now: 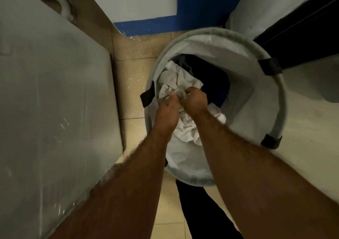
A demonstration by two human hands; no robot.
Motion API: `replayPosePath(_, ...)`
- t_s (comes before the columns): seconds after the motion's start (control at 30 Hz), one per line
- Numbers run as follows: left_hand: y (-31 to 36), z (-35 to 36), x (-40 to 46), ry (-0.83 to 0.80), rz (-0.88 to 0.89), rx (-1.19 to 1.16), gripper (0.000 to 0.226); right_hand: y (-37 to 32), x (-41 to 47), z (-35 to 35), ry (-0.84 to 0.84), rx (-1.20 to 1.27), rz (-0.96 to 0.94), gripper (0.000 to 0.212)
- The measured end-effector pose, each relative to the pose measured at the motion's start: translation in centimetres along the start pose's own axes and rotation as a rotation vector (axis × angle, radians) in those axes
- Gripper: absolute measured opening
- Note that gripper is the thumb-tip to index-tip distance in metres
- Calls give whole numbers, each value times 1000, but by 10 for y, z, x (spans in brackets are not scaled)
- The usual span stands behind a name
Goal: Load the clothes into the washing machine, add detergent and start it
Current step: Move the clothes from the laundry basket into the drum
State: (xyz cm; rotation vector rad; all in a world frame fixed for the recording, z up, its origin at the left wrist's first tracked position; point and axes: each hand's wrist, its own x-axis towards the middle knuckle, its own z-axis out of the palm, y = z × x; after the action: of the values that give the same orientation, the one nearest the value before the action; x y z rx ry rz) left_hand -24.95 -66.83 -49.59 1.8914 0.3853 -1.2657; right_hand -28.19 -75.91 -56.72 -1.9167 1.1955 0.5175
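Down inside the laundry basket (275, 84), at the middle of the view, a pale cloth (176, 81) is being gripped by both hands.

The cloth is being pinched at its crumpled top by the left hand (167, 113) and the right hand (195, 101), fingers curled into the fabric, the two hands almost touching. More pale fabric is lying below the wrists toward 6 o'clock, and dark clothes (209, 81) are lying deeper in the basket toward 1 o'clock. The basket is standing on the tiled floor (132, 70). A large grey appliance top (55, 101) is filling the view at 9 o'clock, just beside the basket; whether it is the washing machine cannot be told.
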Motion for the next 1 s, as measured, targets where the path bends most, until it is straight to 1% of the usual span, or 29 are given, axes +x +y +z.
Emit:
replayPosePath(0.07,-3,-4,-11,-3,-9,-44,61,2,-18,-9,62,155,10,31)
replayPosePath(0.2,3,-6,-45,34,-41,-107,68,-1,-66,-59,153,402,31,10)
replayPosePath(0.27,13,-8,-72,58,-73,-131,69,-5,-90,-91,153,479,33,20)
replayPosePath(0.33,27,-9,-97,61,-119,-182,71,-14,-114,-125,136,550,45,24)
replayPosePath(0.4,46,-14,-128,47,-175,-247,73,-25,-143,-160,114,569,15,21)
replayPosePath(0.5,81,-24,-175,-50,-160,-362,76,-47,-185,-208,82,536,-69,16)
replayPosePath(0.57,110,-32,-208,-138,-106,-447,83,-67,-217,-241,76,484,-131,17)
replayPosePath(0.63,138,-42,-235,-210,-40,-481,92,-92,-253,-275,55,452,-208,21)
replayPosePath(0.73,170,-52,-260,-211,31,-443,110,-131,-305,-317,18,413,-325,28)
replayPosePath(0.77,184,-57,-282,-236,50,-413,109,-145,-322,-330,8,416,-351,30)
replayPosePath(0.8,198,-61,-310,-262,64,-402,101,-158,-338,-340,4,431,-382,33)
replayPosePath(0.83,210,-64,-335,-305,99,-437,86,-169,-350,-349,2,457,-405,35)
replayPosePath(0.9,225,-69,-367,-312,161,-548,52,-190,-375,-364,20,535,-455,39)
replayPosePath(0.93,232,-72,-379,-276,187,-593,44,-200,-385,-370,36,599,-471,38)
replayPosePath(1.0,242,-76,-397,-235,254,-734,42,-212,-399,-375,93,741,-466,26)
